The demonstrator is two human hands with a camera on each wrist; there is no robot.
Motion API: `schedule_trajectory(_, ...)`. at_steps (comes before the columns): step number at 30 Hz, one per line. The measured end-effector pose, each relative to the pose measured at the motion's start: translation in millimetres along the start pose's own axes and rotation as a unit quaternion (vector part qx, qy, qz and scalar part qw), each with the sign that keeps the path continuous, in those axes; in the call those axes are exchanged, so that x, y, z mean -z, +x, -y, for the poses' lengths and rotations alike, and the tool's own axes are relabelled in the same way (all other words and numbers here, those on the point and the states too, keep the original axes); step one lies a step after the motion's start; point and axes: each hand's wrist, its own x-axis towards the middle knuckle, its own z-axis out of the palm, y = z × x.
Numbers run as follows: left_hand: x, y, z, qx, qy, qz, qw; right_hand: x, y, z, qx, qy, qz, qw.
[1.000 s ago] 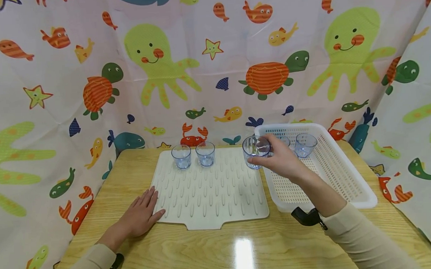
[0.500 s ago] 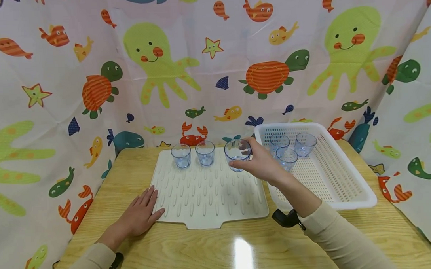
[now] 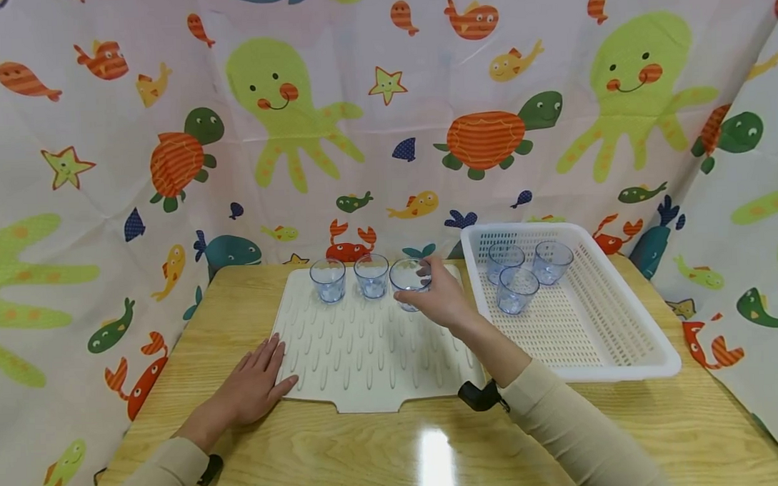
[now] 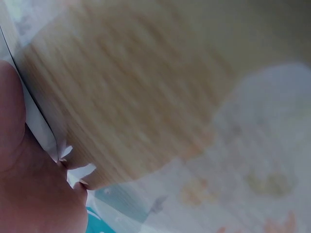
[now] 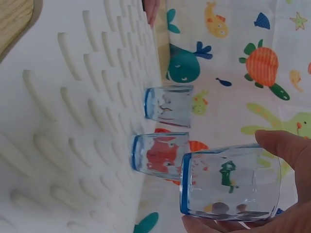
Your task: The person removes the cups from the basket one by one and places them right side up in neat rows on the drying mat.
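My right hand [image 3: 447,299] grips a clear, blue-tinted drinking glass [image 3: 404,277], thumb on one side and fingers on the other. The right wrist view shows this glass [image 5: 231,184] base-down, close over the pale ridged drying mat [image 3: 374,358]. Two matching glasses, the left one [image 3: 329,282] and its neighbour [image 3: 372,278], stand upright in a row along the mat's back, just left of the held one. My left hand [image 3: 255,387] lies flat with fingers extended at the mat's left edge; only part of this hand [image 4: 39,189] shows in the left wrist view.
To the right of the mat, a white perforated plastic basket [image 3: 631,372] holds three more glasses at its back left, the front one [image 3: 517,291] nearest the mat. Wooden table [image 3: 345,459] surrounds the mat. A sea-animal curtain [image 3: 399,178] hangs behind and at both sides.
My right hand has carried the glass leftward from beside the basket to near the two standing glasses. The three glasses in the basket are now in full view. My left hand has stayed put.
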Motion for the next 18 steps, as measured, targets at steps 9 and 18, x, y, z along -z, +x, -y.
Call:
schedule_trajectory(9, 3.7, 0.6, -1.3, 0.000, -0.009, 0.003, 1.0000, -21, 23.6, -9, -0.022, 0.045, -0.087, 0.9950)
schedule_trajectory(18, 2.9, 1.2, -2.4, 0.000, -0.002, 0.005, 1.0000, -44, 50.1, -26, -0.060, 0.123, -0.188, 0.9725)
